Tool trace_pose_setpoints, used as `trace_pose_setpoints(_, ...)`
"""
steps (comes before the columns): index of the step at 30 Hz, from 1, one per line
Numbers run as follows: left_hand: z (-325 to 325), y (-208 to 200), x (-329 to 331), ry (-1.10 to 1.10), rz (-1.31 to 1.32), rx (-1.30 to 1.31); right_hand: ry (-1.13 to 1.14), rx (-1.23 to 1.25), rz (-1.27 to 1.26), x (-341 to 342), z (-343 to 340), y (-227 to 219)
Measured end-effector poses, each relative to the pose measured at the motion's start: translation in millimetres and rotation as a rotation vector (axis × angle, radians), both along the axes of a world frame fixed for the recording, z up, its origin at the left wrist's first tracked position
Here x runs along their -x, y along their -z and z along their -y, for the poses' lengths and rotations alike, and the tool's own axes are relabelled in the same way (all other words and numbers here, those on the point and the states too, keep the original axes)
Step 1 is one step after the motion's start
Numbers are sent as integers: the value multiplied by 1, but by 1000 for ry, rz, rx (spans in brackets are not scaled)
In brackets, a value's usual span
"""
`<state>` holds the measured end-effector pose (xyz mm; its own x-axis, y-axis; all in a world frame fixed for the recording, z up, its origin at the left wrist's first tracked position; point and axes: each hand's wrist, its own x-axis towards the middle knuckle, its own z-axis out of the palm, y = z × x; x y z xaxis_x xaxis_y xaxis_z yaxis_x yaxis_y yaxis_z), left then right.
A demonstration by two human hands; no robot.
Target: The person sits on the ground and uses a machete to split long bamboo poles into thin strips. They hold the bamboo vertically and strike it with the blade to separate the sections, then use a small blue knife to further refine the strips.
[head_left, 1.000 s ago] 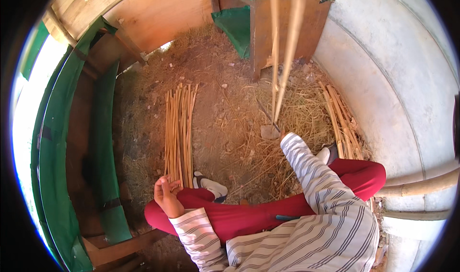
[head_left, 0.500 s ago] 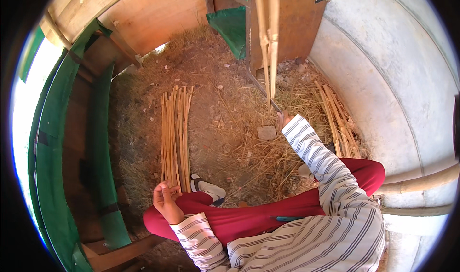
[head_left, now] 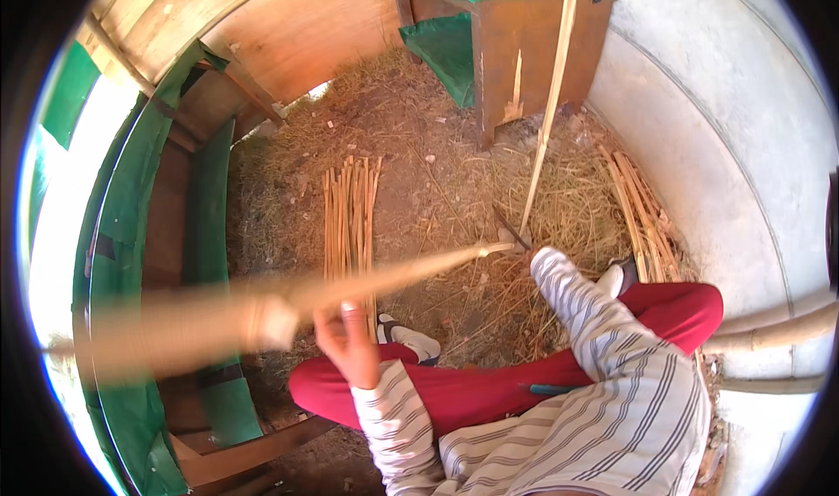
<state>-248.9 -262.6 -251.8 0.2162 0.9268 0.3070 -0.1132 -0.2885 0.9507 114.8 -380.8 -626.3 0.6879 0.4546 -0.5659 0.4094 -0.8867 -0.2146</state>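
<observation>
My right hand (head_left: 530, 253), partly behind its striped cuff, is closed around a knife with a dark blade (head_left: 509, 228). Beside the blade, a long pale bamboo strip (head_left: 551, 111) rises steeply past the top of the view. A second bamboo strip (head_left: 393, 271), smeared by motion, slants from near the knife across to the far left. My left hand (head_left: 348, 343) is raised just under this blurred strip, thumb and fingers apart; whether the fingertips touch it cannot be told. Beyond that hand, a bundle of bamboo strips (head_left: 352, 208) lies on the ground.
More bamboo pieces (head_left: 642, 216) lie at right along the pale curved wall (head_left: 699, 103). Dry straw (head_left: 572, 199) covers the earth. A wooden box with green covering (head_left: 542, 50) stands at the back, and a green-covered wooden frame (head_left: 118, 260) lines the left. My crossed legs (head_left: 489, 387) are in front.
The two upright bamboo lengths have parted: one has swung down to the left over my left hand, the other leans right. The knife has come nearer. The whole view has shifted slightly.
</observation>
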Motion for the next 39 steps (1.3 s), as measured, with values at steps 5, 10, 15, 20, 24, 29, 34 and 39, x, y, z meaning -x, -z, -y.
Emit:
trace_pose_setpoints(5, 42, -23, -79, 225, 194, -158, -59, -11, 8, -6, -13, -38)
trace_pose_setpoints(10, 66, 4, -94, 207, 620, 52, -58, -19, -8, -1, -18, -58)
trace_pose_setpoints(15, 84, 31, -67, 36, 902, 304, -75, -18, -33, 7, -23, -62)
trace_pose_setpoints(20, 94, 38, -66, -76, 950, 453, -87, -26, -47, 12, -28, -65)
trace_pose_setpoints(24, 93, 32, -71, -105, 932, 422, -82, -36, -65, 11, -32, -65)
trace_pose_setpoints(29, 84, 24, -74, -161, 965, 384, -53, -67, -98, 12, -23, -77)
trace_pose_setpoints(34, 63, 10, -85, -224, 994, 216, -17, -156, -136, 3, 0, -127)
trace_pose_setpoints(39, 44, -9, -107, -237, 1025, -216, 69, -274, -140, -13, 51, -210)
